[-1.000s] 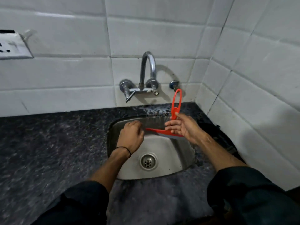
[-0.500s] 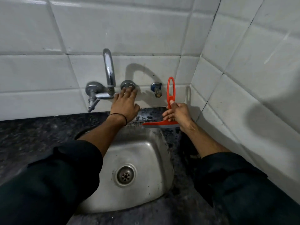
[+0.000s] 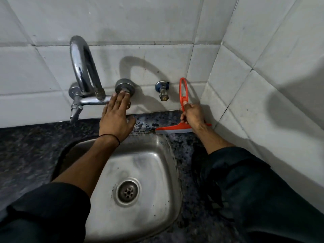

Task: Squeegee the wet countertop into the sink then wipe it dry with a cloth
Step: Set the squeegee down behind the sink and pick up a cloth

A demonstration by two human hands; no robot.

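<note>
Orange squeegee (image 3: 182, 128) had moved from over the sink (image 3: 157, 155) to the back countertop (image 3: 149, 122) strip, blade down by the corner | right hand (image 3: 192, 114) fist-closed on its handle | left hand (image 3: 114, 120) spread flat, fingertips now at tap (image 3: 84, 71) fitting | judged: stroke toward sink pending; no cloth seen.
</note>
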